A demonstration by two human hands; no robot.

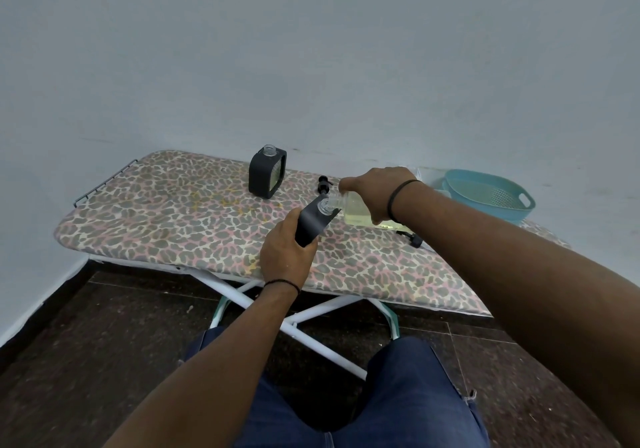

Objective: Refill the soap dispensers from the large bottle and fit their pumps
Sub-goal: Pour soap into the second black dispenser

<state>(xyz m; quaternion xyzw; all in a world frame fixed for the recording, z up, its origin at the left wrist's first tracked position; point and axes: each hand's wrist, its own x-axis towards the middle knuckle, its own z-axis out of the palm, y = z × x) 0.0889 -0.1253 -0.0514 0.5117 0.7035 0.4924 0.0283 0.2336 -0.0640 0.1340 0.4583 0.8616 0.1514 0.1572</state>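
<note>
Right now your left hand [284, 253] grips the lower body of a black soap dispenser [313, 222], holding it tilted up off the ironing board [166, 219] so its clear threaded neck points toward your other hand. Your right hand [375, 189] is wrapped over the top of the large clear bottle [356, 212] of pale yellow liquid, tipped on its side with its mouth meeting the dispenser's neck; the two openings touch or nearly touch between your hands. Whether liquid is flowing cannot be told. A second black dispenser [267, 174] stands upright and uncapped farther back on the leopard-print cover, well apart from both hands, near the wall. One black pump [323, 186] lies on the board just behind the bottle's mouth, partly hidden by your right thumb. Another small black part [415, 239] lies on the board under your right forearm, and what it is cannot be made out. At the board's far right end sits a teal colander [491, 200].
</note>
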